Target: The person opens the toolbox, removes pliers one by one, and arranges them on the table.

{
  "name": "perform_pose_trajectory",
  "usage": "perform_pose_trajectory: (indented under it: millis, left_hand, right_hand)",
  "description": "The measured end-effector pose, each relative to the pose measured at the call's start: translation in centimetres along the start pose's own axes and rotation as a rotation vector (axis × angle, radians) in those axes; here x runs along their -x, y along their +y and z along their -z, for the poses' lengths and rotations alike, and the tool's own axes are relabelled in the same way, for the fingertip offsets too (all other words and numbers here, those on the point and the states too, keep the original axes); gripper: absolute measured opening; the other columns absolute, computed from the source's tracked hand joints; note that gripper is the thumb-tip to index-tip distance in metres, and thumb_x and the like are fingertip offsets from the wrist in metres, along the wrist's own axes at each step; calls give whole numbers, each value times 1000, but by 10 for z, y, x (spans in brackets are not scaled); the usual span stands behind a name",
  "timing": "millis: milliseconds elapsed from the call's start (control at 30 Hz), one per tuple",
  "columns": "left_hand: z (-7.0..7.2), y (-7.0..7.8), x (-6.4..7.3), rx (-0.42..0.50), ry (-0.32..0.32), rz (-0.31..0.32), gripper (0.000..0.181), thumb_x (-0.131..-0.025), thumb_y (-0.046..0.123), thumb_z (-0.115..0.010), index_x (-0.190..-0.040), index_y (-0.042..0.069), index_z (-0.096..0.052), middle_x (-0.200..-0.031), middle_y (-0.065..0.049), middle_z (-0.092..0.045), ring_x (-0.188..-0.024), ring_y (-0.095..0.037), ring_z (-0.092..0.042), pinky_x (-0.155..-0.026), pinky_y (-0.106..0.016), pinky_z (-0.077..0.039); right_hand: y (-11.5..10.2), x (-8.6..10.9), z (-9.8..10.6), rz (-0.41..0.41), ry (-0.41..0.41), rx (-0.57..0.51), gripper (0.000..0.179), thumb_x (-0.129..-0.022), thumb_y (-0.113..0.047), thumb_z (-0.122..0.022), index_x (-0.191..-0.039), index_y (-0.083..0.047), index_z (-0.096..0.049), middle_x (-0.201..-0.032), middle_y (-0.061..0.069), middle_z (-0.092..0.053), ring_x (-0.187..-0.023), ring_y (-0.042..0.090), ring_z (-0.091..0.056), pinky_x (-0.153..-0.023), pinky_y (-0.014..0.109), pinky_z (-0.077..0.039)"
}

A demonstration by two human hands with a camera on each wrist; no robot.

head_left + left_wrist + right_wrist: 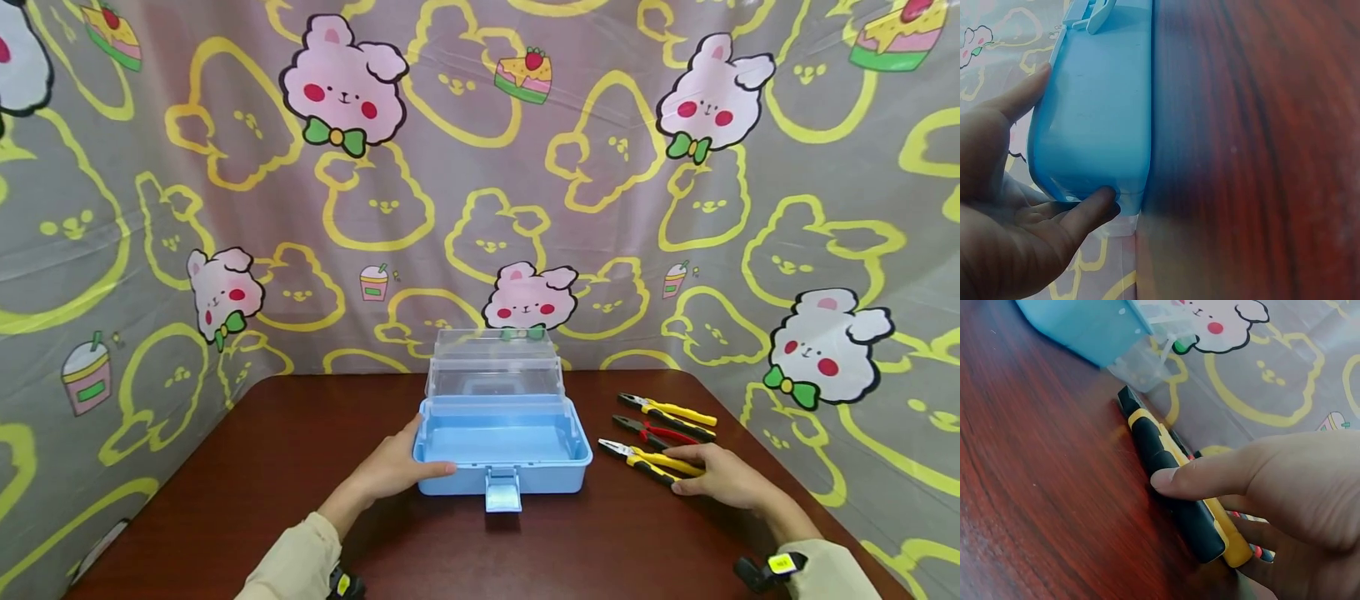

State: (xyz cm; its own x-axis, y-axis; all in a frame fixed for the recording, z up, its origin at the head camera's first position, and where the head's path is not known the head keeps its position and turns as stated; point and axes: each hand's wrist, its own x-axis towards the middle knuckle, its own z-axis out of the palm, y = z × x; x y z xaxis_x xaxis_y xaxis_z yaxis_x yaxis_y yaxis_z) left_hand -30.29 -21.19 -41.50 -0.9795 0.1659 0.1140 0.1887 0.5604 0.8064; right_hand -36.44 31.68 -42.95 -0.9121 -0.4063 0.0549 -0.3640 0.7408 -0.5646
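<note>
A light blue plastic toolbox (547, 478) sits mid-table, its clear lid (495, 373) raised at the back and its front latch (503, 492) hanging down. My left hand (392, 460) holds the box's left end, thumb over the front rim and fingers along the side wall (1094, 112). To the right, my right hand (722, 477) grips the handles of the nearest yellow-and-black pliers (1179, 500), thumb on the black side of one handle. These pliers lie with their metal nose pointing left toward the box. The toolbox interior shows bare blue.
Behind the gripped pliers lie red-and-black pliers (651, 431) and another yellow-and-black pair (667, 410), side by side. The dark brown table (300, 442) is bordered by a grey curtain (465, 167) with cartoon rabbits at the back and sides.
</note>
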Motion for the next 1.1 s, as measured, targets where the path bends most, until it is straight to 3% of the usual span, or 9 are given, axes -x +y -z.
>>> perform_pose_trajectory:
  millis: [633, 767, 933, 1100]
  left_hand:
    - [1, 1, 1, -16, 8, 13, 116, -81, 52, -86, -165, 7, -20, -150, -18, -52, -126, -33, -58, -102, -61, -44]
    - [1, 0, 1, -12, 7, 20, 116, -81, 53, -86, -165, 6, -21, -150, -18, -52, -126, -34, -58, -102, -62, -44]
    - [1, -1, 1, -14, 6, 25, 116, -81, 52, -86, -164, 5, -21, -150, -19, -51, -127, -35, -57, -102, -63, -44]
    - [2, -1, 0, -10, 3, 27, 115, -82, 52, -86, -165, 6, -21, -152, -19, -50, -129, -35, -56, -103, -63, -43]
  right_hand:
    - [-2, -2, -3, -20, 2, -23, 60, -82, -25, -89, -132, 1, -67, -125, 15, -67, -115, 37, -60, -92, 56, -48]
    - [-1, -2, -3, -10, 6, -28, 61, -83, -27, -88, -132, 2, -66, -124, 14, -67, -110, 34, -61, -89, 51, -50]
    - [-1, -2, -3, 16, 47, -48, 61, -86, -28, -86, -134, 3, -65, -124, 14, -68, -107, 31, -63, -84, 40, -53]
    - [-7, -1, -3, 47, 109, -60, 57, -88, -28, -85, -132, 3, -66, -127, 17, -67, -114, 38, -61, -90, 48, -51]
